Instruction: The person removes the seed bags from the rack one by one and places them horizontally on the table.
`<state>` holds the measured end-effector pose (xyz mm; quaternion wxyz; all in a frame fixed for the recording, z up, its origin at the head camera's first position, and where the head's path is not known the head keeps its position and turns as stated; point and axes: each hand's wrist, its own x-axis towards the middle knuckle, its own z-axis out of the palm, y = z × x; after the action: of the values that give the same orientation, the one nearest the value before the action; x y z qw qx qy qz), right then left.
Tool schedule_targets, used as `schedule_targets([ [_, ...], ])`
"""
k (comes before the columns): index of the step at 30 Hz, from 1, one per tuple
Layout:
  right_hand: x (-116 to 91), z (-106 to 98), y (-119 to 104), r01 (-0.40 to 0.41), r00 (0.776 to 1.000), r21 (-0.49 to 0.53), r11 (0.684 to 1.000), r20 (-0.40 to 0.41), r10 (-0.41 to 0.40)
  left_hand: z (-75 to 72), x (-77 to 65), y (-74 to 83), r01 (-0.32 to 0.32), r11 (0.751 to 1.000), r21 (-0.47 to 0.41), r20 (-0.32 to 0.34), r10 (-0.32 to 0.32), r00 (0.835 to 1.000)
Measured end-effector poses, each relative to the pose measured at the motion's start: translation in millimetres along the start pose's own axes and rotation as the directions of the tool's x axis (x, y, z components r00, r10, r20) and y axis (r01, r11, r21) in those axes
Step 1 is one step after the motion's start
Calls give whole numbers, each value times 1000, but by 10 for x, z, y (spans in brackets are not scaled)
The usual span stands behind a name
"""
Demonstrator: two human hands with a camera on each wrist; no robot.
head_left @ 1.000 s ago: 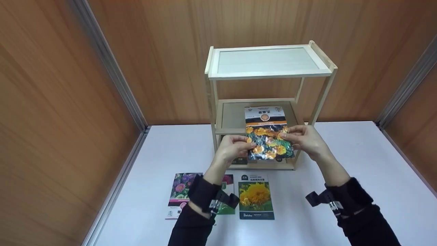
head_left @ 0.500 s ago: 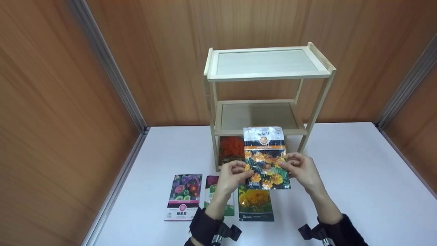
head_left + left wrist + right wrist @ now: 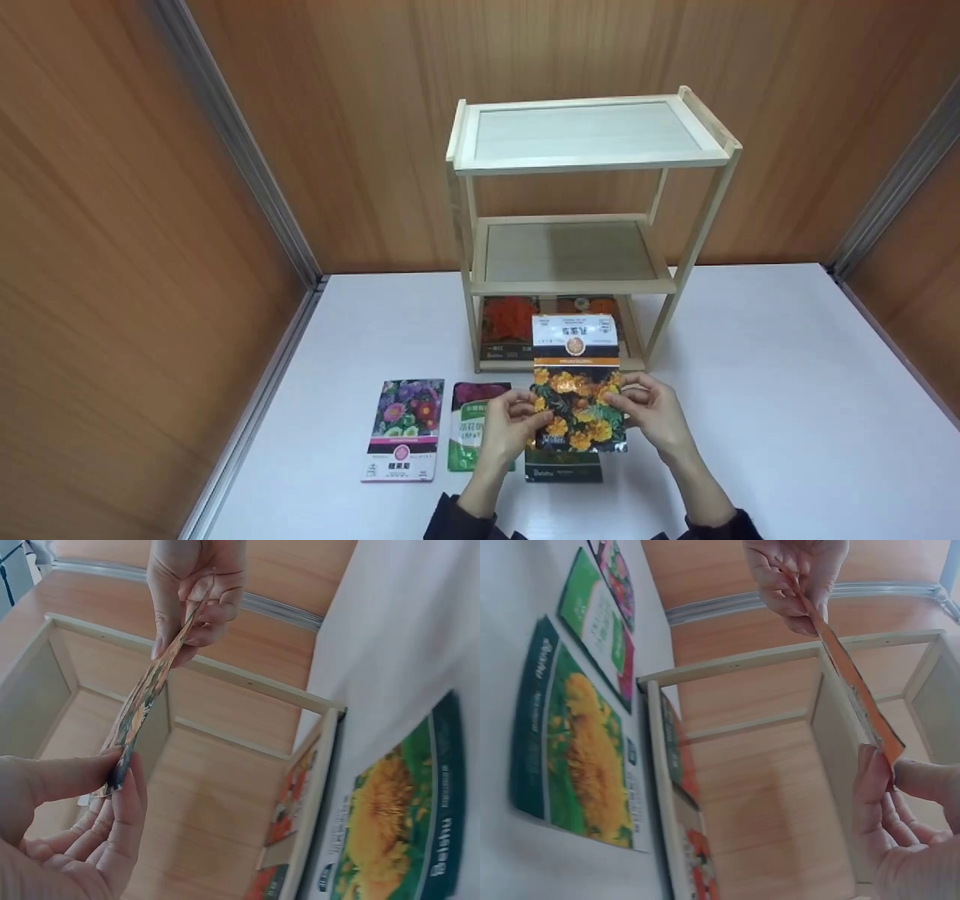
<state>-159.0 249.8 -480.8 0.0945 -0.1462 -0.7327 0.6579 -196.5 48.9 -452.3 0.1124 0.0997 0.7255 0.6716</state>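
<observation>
Both hands hold up a seed packet printed with orange and yellow flowers, one at each side edge. My left hand pinches the left edge between thumb and fingers; my right hand pinches the right edge likewise. In the left wrist view the packet shows nearly edge-on, above the table. Behind and below it, partly covered, lies a packet with a large yellow flower. A green and white packet lies beside the left hand, partly hidden by it. Further left rests a packet with purple and pink flowers.
A pale wooden three-tier rack stands at the back of the white table. On its bottom tier lie a red-flower packet and another reddish-orange packet, partly hidden. Wood-grain panels enclose the table.
Both hands have drawn the held packet back from in front of the rack's middle tier, toward the body and lower. The packets on the table stay where they were.
</observation>
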Motion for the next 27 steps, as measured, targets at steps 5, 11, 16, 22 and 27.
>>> schedule_targets([
  [5,-9,45,159,-42,999,-3,999,-2,42,14,56,-312,11,1000,-1,-20,-11,1000],
  [11,-25,91,314,-98,995,8,995,-17,98,37,44,-508,49,999,10,-40,-49,998],
  [16,-30,112,412,-128,991,9,992,-23,128,58,59,-694,109,994,-4,-48,-109,993],
  [22,-44,133,416,-125,990,66,990,-55,129,135,31,-788,106,989,-102,-79,-114,990],
  [27,-37,169,390,-107,989,125,986,-91,119,304,5,-823,226,898,-378,-134,-294,946],
])
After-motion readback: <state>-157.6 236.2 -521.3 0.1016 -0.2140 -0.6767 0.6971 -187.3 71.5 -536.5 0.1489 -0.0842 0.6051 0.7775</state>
